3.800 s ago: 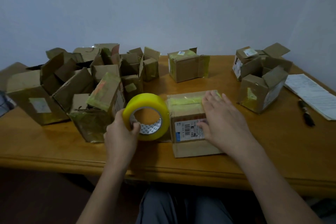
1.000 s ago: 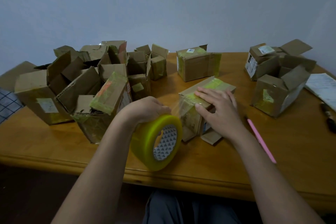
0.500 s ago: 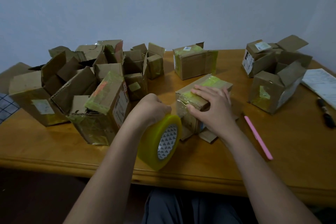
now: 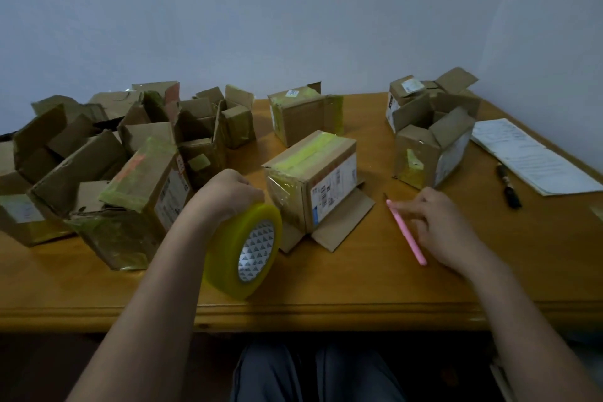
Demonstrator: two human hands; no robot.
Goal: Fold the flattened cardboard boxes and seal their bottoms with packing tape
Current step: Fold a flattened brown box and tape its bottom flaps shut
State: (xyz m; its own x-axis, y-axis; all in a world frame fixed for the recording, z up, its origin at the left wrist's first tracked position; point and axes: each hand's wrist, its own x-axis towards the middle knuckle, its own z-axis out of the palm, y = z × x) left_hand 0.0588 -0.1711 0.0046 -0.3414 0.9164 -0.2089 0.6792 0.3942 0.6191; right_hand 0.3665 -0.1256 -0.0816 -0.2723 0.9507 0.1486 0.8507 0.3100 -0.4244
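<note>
Fingers of the left hand (image 4: 233, 191) curl over the tape roll (image 4: 243, 251) near centre, right hand (image 4: 439, 225) pinching the pink cutter (image 4: 406, 232); the taped box (image 4: 313, 179), light and crushable, is best held by its stiff edges.

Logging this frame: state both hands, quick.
Left hand: grips the tape roll.
Right hand: fingers on the pink cutter; grip cannot be told.
</note>
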